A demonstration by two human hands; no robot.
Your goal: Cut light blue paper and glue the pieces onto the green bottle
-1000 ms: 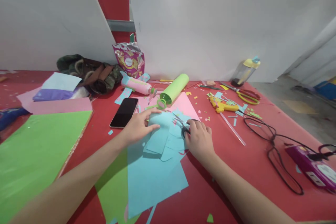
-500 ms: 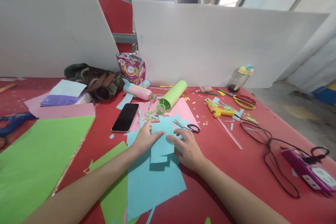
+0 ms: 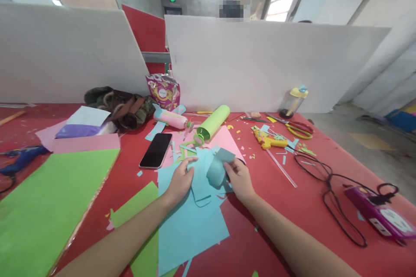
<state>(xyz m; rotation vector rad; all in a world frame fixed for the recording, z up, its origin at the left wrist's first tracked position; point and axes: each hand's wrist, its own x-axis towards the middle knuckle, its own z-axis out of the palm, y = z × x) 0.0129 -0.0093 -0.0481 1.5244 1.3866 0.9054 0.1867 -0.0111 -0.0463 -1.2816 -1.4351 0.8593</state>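
Right hand [image 3: 239, 178] fingers pinch a curled blue paper piece [image 3: 217, 168]; left hand [image 3: 180, 181] fingers press flat on blue sheets [image 3: 191, 220]. Risk: curl springs open; loose sheets slide.

left hand [image 3: 180, 180] palm down, fingers spread flat, just left of blue paper curl [image 3: 217, 169] | right hand [image 3: 239, 178] just right of curl, fingers bent, pinching its edge | both forearms bare, angled inward toward curl
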